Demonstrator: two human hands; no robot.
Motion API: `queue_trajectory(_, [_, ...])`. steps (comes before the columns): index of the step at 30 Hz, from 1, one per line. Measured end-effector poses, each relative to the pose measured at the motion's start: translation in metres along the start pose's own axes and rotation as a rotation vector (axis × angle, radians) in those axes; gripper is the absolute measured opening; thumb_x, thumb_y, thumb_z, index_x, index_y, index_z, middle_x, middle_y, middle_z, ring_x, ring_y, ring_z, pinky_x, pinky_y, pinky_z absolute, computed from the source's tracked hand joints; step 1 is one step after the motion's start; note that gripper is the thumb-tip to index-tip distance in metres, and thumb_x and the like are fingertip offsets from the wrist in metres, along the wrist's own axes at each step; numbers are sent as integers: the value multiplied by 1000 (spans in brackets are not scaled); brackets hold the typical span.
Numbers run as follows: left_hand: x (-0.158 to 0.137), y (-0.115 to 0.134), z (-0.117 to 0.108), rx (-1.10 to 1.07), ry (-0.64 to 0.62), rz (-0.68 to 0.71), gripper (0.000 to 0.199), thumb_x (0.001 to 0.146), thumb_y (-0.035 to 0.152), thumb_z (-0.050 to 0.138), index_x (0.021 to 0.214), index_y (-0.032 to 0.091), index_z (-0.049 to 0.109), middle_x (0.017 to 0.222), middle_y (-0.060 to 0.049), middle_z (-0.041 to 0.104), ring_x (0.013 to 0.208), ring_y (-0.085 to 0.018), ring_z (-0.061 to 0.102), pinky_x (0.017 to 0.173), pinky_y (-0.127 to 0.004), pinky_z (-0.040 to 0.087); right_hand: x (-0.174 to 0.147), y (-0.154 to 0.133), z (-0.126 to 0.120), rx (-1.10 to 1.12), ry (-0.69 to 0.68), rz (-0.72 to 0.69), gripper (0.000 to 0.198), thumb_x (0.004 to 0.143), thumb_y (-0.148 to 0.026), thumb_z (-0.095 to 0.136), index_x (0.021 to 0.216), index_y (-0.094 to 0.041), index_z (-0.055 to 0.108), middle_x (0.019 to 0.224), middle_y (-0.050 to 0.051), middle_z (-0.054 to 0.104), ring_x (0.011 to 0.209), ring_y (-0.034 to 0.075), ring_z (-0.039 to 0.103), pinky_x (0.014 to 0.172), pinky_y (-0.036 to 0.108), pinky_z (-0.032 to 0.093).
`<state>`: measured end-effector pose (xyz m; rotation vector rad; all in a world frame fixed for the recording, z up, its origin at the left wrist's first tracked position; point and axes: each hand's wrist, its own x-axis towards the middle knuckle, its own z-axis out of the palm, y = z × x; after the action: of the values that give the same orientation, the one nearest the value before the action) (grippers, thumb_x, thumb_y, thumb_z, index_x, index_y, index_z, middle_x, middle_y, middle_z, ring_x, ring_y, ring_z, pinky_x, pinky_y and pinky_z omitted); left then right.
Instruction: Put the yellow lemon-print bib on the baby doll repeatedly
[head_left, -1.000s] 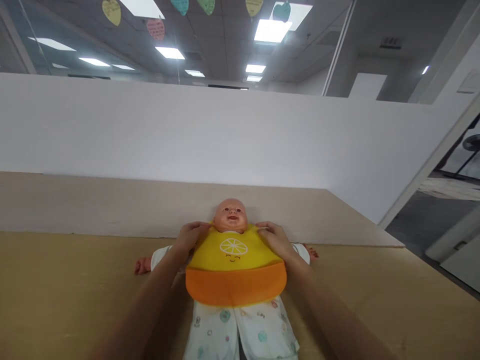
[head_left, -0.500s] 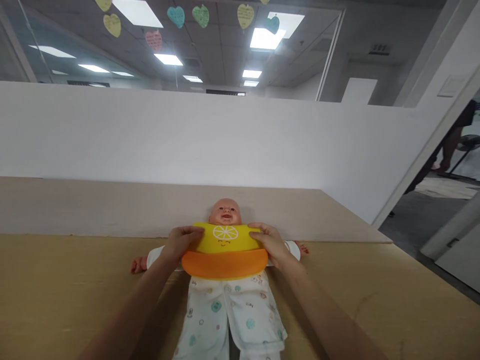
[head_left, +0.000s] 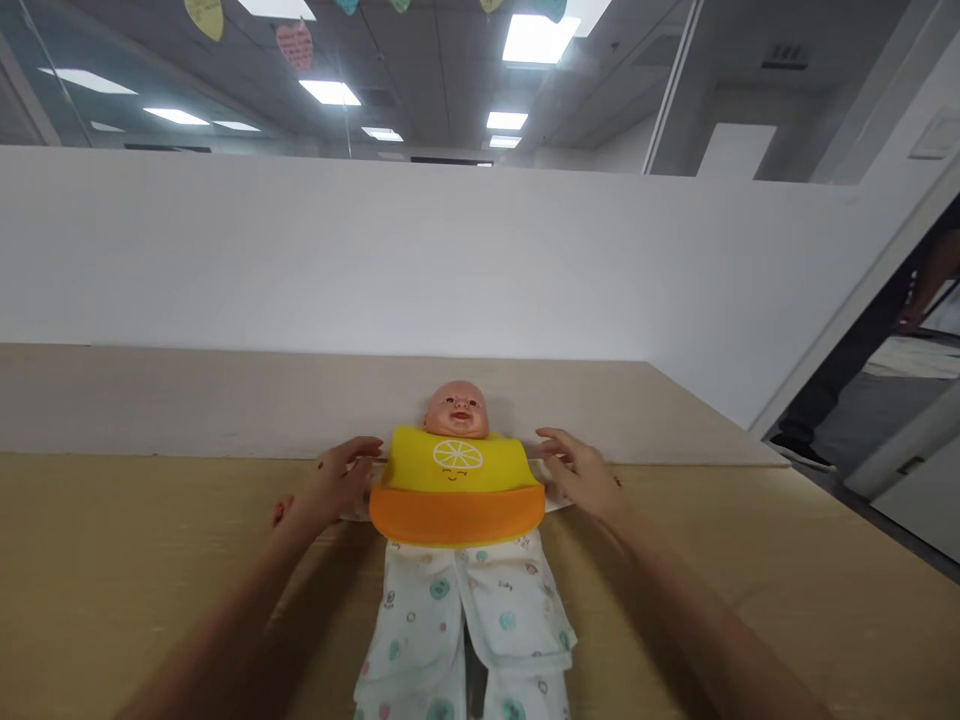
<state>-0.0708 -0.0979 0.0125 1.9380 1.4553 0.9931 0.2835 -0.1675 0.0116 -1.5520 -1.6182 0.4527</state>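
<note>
A baby doll (head_left: 456, 408) lies on its back, head away from me, in a white patterned outfit (head_left: 495, 610). Over its chest lies a yellow bib (head_left: 480, 466) with a citrus slice and a smiling face on it; an orange catch pocket (head_left: 457, 516) runs along its lower edge. My left hand (head_left: 341, 485) is just left of the bib, fingers apart and holding nothing. To the right of the bib, my right hand (head_left: 585, 475) also has its fingers spread, clear of the bib's edge. My hands hide most of the doll's arms.
The doll rests on a wooden tabletop (head_left: 150, 570) with a paler board (head_left: 187, 400) behind it. A white wall (head_left: 360, 250) with glass above stands at the back. Through a doorway at right, a person's leg (head_left: 825, 385) shows.
Both hands have let go of the bib's upper sides and moved outward from it. The bib stays on the doll's chest. My view has tilted slightly down.
</note>
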Motion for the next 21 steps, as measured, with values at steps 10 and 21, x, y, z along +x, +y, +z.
queue_trajectory(10, [-13, -26, -33, 506, -216, 238, 46, 64, 18, 53, 105, 26, 71, 113, -9, 69, 112, -31, 58, 100, -46, 39, -24, 49, -35, -602, -144, -244, 43, 75, -37, 58, 116, -22, 63, 121, 9, 64, 120, 31, 50, 99, 47, 41])
queue_trajectory(21, [-20, -41, -36, 453, -216, 331, 48, 74, 37, 57, 119, 23, 64, 126, -10, 62, 117, -30, 55, 103, -41, 38, -29, 33, -38, -664, -183, -231, 45, 74, -34, 56, 115, -17, 61, 114, 12, 65, 112, 31, 52, 96, 44, 42])
